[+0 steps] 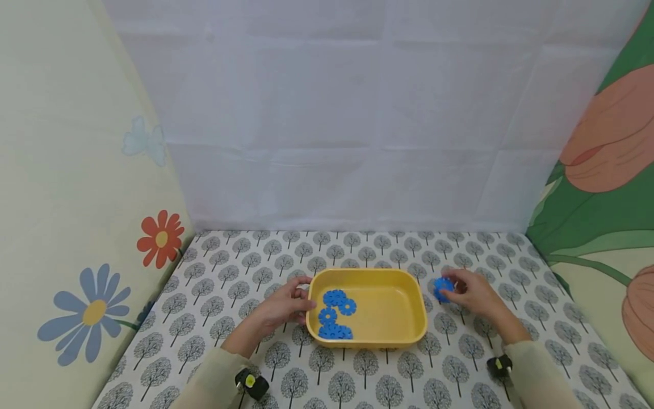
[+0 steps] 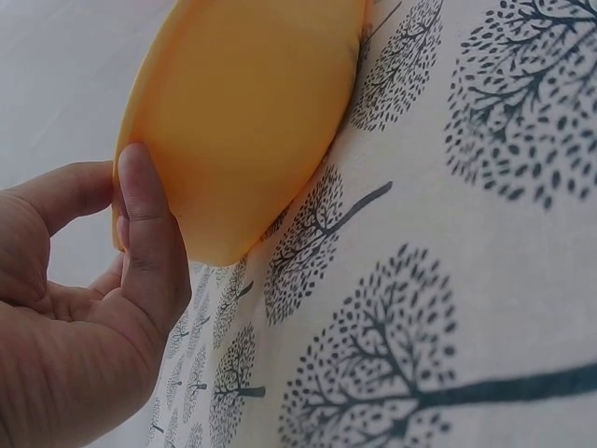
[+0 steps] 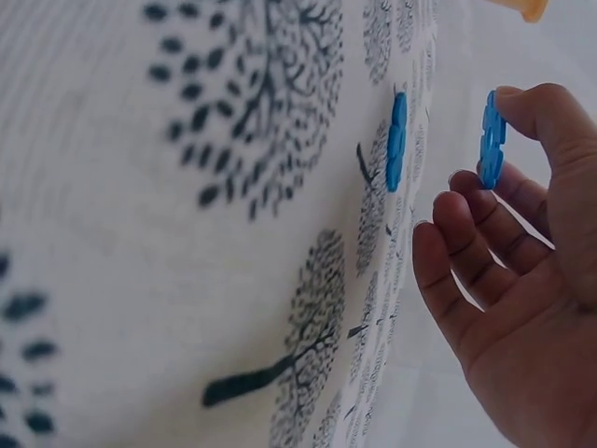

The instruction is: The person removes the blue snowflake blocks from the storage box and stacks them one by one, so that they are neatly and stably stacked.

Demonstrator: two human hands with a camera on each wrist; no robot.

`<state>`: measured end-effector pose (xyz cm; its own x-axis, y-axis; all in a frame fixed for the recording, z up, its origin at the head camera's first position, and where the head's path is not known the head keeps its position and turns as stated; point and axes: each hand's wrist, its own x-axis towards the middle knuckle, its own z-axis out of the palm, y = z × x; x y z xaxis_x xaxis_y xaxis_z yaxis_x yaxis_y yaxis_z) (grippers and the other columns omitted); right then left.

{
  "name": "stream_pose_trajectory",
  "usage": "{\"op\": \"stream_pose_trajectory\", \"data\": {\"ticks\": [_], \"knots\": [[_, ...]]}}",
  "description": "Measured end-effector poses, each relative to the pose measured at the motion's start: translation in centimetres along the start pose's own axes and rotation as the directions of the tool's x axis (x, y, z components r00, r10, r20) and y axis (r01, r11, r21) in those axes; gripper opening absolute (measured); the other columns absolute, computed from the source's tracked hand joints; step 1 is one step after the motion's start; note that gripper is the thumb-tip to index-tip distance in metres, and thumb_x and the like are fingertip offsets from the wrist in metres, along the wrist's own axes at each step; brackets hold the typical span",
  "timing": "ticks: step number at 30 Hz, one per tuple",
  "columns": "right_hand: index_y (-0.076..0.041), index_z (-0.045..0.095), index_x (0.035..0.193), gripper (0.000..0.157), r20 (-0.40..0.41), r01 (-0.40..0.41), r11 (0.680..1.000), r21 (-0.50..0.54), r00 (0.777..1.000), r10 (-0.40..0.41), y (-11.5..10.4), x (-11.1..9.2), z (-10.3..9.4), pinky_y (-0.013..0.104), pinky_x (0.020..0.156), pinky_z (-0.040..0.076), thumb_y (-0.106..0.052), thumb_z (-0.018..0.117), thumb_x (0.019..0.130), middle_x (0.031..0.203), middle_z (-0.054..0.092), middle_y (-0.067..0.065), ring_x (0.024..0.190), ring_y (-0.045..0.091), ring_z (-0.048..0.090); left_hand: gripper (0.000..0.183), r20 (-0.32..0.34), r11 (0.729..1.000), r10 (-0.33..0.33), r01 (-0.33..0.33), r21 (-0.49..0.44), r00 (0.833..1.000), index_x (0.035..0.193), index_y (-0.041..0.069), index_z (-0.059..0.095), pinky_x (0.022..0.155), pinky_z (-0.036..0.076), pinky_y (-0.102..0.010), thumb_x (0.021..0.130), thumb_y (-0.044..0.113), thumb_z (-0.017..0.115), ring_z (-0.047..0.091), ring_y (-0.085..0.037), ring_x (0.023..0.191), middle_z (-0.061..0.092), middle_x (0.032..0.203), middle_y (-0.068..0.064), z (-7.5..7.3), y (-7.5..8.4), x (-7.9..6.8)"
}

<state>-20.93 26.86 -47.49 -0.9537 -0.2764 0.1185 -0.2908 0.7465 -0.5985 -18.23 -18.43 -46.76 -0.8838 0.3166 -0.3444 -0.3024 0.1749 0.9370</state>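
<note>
A yellow tray (image 1: 388,312) stands on the cloth, with several blue flower-shaped discs (image 1: 334,331) inside, gathered toward its left side. At the tray's left end my left hand (image 1: 286,305) pinches the rim between thumb and fingers, as the left wrist view shows. My right hand (image 1: 472,292) is off to the right of the tray. Between its thumb and a fingertip it pinches one blue flower-shaped disc (image 3: 492,140) by the edges. Another blue disc (image 3: 396,145) lies flat on the cloth just beneath that one; in the head view the two overlap.
A white cloth printed with dark trees (image 1: 339,386) covers the table. Behind it hangs a white sheet (image 1: 337,113). Panels with painted flowers (image 1: 94,312) border the left and right sides. A small dark device is strapped at each wrist.
</note>
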Motion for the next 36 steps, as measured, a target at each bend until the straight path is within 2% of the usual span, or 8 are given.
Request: {"op": "stream_pose_trajectory", "data": {"ticks": [11, 21, 36], "knots": [[-0.002, 0.068, 0.114, 0.035, 0.096, -0.05, 0.998, -0.045, 0.994, 0.054, 1.2, 0.7, 0.5, 0.03, 0.069, 0.051, -0.021, 0.079, 0.087, 0.092, 0.063, 0.003, 0.078, 0.015, 0.056, 0.067, 0.006, 1.0, 0.008, -0.008, -0.003, 1.0, 0.149, 0.004, 0.036, 0.061, 0.056, -0.027, 0.091, 0.007, 0.071, 0.06, -0.016, 0.07, 0.056, 0.094, -0.008, -0.1, 0.0, 0.0], [0.0, 0.069, 0.109, 0.031, 0.124, 0.002, 0.998, -0.069, 0.992, 0.007, 1.4, 0.8, 0.8, 0.031, 0.067, 0.051, -0.019, 0.08, 0.087, 0.091, 0.063, 0.004, 0.077, 0.014, 0.055, 0.066, 0.004, 1.0, -0.002, 0.002, -0.004, 1.0, 0.148, 0.005, 0.037, 0.062, 0.057, -0.028, 0.092, 0.007, 0.071, 0.061, -0.017, 0.072, 0.056, 0.095, -0.008, -0.1, -0.2, 0.0], [0.0, 0.067, 0.109, 0.031, 0.167, -0.006, 0.997, -0.078, 0.986, 0.019, 1.4, 0.8, 0.9, 0.033, 0.068, 0.05, -0.017, 0.08, 0.086, 0.094, 0.06, 0.006, 0.08, 0.016, 0.053, 0.066, 0.011, 1.0, 0.009, -0.009, -0.006, 1.0, 0.149, 0.005, 0.037, 0.062, 0.057, -0.028, 0.092, 0.007, 0.07, 0.06, -0.016, 0.071, 0.055, 0.093, -0.007, 0.0, -0.1, -0.1]]}}
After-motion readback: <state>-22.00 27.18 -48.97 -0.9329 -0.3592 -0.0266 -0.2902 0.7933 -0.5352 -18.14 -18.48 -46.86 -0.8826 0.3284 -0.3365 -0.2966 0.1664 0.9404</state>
